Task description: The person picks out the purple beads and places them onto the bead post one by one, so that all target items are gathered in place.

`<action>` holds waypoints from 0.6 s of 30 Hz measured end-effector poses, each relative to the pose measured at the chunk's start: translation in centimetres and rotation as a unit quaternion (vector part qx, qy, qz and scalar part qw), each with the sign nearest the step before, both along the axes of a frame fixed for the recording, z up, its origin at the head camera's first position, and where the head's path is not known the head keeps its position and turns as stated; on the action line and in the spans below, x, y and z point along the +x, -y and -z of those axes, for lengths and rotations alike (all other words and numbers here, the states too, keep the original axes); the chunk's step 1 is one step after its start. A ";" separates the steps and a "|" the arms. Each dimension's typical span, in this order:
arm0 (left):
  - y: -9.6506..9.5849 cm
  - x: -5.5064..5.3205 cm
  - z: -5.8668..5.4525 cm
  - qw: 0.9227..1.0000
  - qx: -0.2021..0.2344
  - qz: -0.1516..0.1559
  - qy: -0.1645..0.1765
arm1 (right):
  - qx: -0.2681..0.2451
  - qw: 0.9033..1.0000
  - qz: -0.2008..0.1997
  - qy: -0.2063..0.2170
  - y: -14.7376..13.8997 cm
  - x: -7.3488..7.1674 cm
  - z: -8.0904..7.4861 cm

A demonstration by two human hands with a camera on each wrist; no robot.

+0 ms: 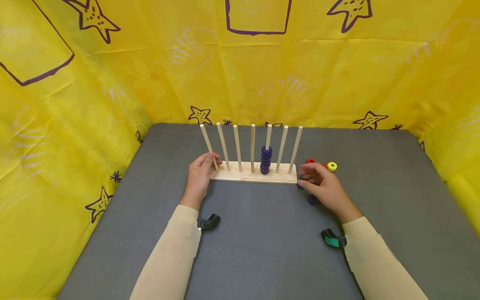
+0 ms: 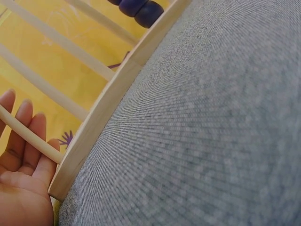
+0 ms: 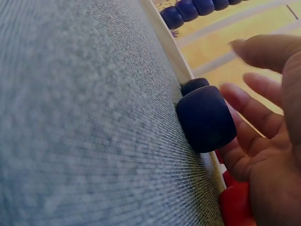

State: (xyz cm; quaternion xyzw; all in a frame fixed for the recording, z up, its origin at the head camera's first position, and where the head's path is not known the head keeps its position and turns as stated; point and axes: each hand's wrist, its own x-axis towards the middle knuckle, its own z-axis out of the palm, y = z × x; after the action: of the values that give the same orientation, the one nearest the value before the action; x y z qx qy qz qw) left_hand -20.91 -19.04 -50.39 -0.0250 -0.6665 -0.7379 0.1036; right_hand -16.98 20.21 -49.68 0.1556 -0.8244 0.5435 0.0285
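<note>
A wooden rack point(image 1: 240, 175) of several upright pegs stands on the grey table. One peg, right of the middle, carries a stack of dark blue beads point(image 1: 266, 160); the other pegs are bare. My left hand point(image 1: 200, 175) is at the rack's left end, its fingers point(image 2: 23, 127) extended behind the leftmost peg point(image 2: 30, 136). Beyond the right end, my right hand point(image 1: 322, 185) hovers with loosely bent, parted fingers and nothing between them. A loose blue bead point(image 3: 207, 120) lies close to those fingers, with a second blue bead point(image 3: 195, 85) behind it, by the rack's end.
Past my right hand lie a yellow bead point(image 1: 332, 166) and red beads point(image 1: 311, 161), partly hidden by the hand. A yellow patterned cloth point(image 1: 240, 75) hangs behind and along the sides of the table point(image 1: 255, 241).
</note>
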 end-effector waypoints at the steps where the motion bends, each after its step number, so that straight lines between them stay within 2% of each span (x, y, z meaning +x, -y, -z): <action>1: 0.0 0.0 0.0 1.000 0.004 0.000 0.000 | 0.013 1.000 0.000 0.002 0.0 0.0 0.0; 6: -0.1 0.1 -0.2 1.000 0.014 0.000 0.002 | 0.094 0.996 -0.007 0.000 0.1 -0.2 -0.1; 9: -0.1 0.1 -0.2 1.000 0.009 -0.001 0.005 | 0.123 0.992 -0.013 -0.008 0.1 -0.3 -0.1; 18: -0.1 0.1 -0.3 1.000 0.001 -0.002 0.004 | 0.141 0.990 -0.019 -0.010 0.2 -0.3 -0.4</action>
State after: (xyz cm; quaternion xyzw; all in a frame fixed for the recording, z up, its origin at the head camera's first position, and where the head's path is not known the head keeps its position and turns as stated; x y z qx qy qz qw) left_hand -20.78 -18.97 -50.11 -0.0204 -0.6662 -0.7385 0.1023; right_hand -17.24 20.02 -49.31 0.1792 -0.8894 0.4205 0.0038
